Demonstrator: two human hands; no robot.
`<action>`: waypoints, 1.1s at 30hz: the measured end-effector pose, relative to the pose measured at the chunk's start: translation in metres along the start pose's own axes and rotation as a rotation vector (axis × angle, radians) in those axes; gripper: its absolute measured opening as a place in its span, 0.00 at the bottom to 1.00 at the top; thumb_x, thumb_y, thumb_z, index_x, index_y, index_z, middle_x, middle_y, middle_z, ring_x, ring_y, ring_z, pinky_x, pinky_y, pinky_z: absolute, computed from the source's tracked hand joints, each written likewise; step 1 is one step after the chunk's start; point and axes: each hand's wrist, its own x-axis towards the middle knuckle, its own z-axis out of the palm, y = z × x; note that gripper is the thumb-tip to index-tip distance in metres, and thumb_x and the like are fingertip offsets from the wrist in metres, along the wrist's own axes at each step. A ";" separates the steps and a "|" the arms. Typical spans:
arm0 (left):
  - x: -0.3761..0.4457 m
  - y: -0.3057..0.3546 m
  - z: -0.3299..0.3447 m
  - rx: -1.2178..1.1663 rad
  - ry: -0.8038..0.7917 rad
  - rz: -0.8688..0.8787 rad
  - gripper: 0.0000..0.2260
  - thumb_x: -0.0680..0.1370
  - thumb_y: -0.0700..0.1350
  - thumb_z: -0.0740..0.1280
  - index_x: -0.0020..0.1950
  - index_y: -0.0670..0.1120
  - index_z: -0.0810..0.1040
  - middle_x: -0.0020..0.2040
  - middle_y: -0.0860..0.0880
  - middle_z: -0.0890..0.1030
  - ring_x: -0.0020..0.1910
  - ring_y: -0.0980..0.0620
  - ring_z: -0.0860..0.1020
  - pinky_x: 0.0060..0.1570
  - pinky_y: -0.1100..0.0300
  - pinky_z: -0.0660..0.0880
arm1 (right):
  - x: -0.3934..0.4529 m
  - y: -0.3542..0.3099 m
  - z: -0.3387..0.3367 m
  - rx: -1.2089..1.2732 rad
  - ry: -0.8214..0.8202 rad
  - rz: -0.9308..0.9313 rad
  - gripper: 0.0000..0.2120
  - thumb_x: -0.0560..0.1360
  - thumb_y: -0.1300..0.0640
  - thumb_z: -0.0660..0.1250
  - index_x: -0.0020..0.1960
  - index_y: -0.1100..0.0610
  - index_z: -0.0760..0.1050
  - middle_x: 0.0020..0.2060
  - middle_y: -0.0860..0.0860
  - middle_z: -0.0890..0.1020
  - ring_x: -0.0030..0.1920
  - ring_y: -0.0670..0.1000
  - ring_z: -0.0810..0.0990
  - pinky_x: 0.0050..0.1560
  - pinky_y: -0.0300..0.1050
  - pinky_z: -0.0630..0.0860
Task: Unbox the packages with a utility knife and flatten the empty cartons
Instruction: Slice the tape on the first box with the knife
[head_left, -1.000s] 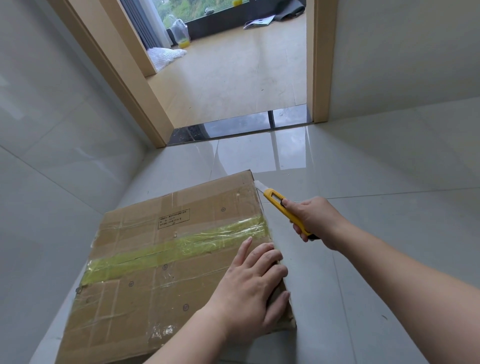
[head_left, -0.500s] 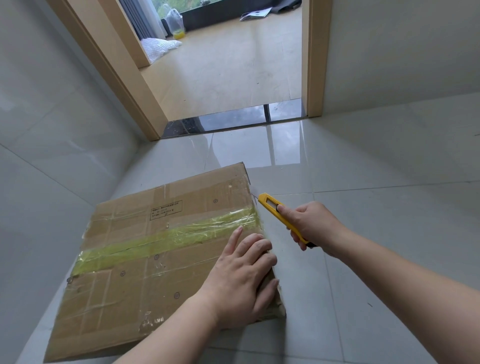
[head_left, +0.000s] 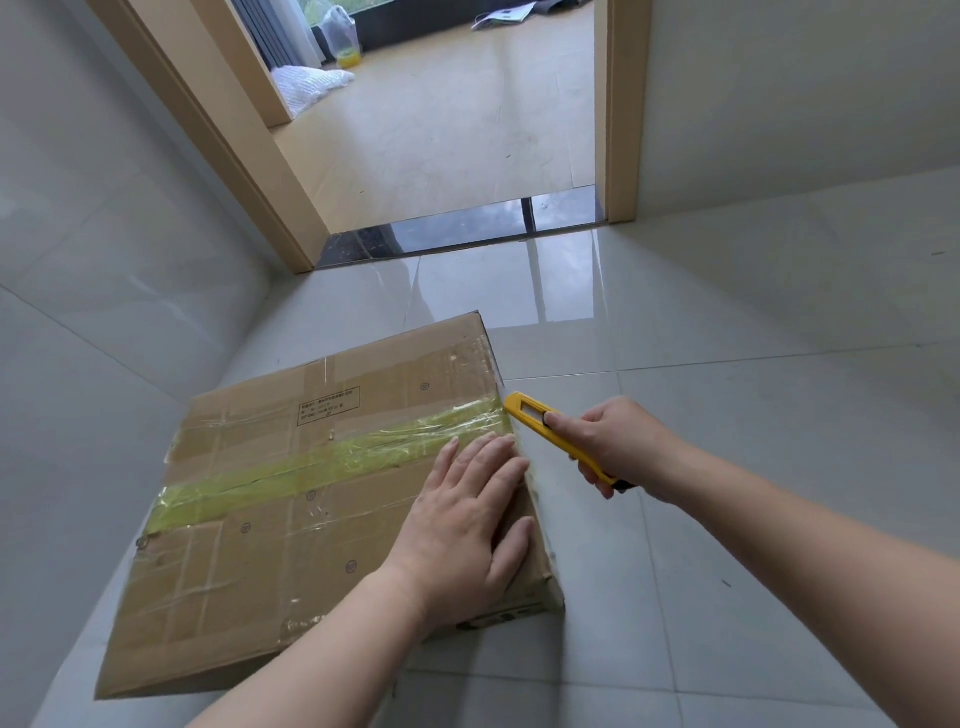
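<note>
A flat brown carton lies on the grey tiled floor, sealed with clear tape and a yellow-green tape strip across its top. My left hand rests flat on the carton's top near its right edge, fingers spread. My right hand grips a yellow utility knife, whose tip touches the carton's right edge where the yellow-green strip ends. The blade itself is hidden against the edge.
A tiled wall runs close along the carton's left side. Ahead, a wooden door frame opens onto a beige floor with a white bag and a clear plastic bag. Grey floor tiles extend to the right.
My right hand has drawn the knife toward me along the carton's right edge, from the far corner down to the yellow-green strip. My left hand has stayed pressed on the carton.
</note>
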 end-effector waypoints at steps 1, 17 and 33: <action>0.000 0.000 0.000 0.010 -0.002 0.003 0.24 0.78 0.57 0.54 0.71 0.47 0.68 0.73 0.48 0.67 0.74 0.49 0.59 0.72 0.49 0.50 | -0.002 0.001 0.000 -0.001 -0.008 0.003 0.24 0.77 0.40 0.61 0.39 0.62 0.77 0.27 0.54 0.78 0.21 0.49 0.74 0.23 0.38 0.70; 0.002 0.001 0.001 -0.013 -0.024 -0.169 0.33 0.76 0.59 0.44 0.77 0.43 0.56 0.78 0.47 0.52 0.76 0.55 0.46 0.74 0.58 0.41 | -0.046 0.021 -0.009 -0.067 -0.164 0.068 0.25 0.76 0.40 0.63 0.38 0.62 0.78 0.27 0.55 0.78 0.24 0.52 0.74 0.27 0.42 0.72; 0.006 -0.001 -0.002 -0.009 -0.062 -0.185 0.34 0.74 0.59 0.41 0.78 0.46 0.54 0.79 0.50 0.50 0.77 0.55 0.45 0.74 0.60 0.39 | -0.086 0.025 -0.013 -0.128 -0.182 0.097 0.24 0.77 0.40 0.62 0.39 0.62 0.77 0.26 0.54 0.78 0.22 0.51 0.74 0.25 0.39 0.71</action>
